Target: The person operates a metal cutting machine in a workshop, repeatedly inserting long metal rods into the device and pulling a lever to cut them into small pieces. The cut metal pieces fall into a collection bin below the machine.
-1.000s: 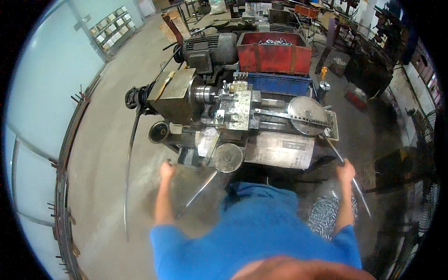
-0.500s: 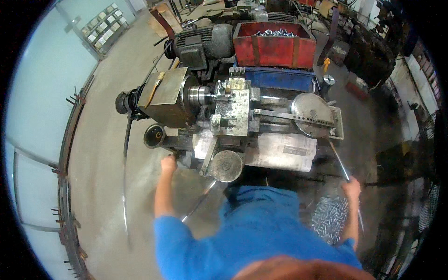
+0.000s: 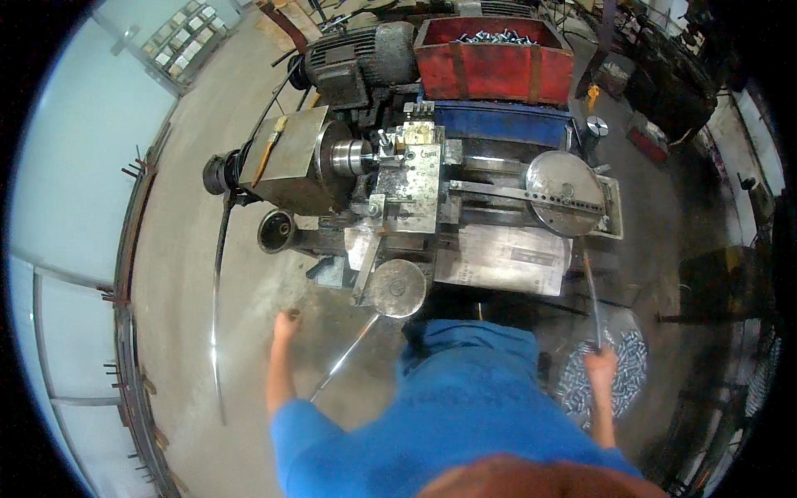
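At the lathe (image 3: pixel 411 187): right hand (image 3: pixel 600 362), clamped round a steel lever (image 3: pixel 591 290) (apparently the pulling step; steady grip needed next); left hand (image 3: pixel 287 324), mid-air, finger state unclear.

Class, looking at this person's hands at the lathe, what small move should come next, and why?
Probably ease the lever slightly and slowly with the right hand: it grips that lever, the tool slide sits close to the chuck, and the left hand is clear of the machine.
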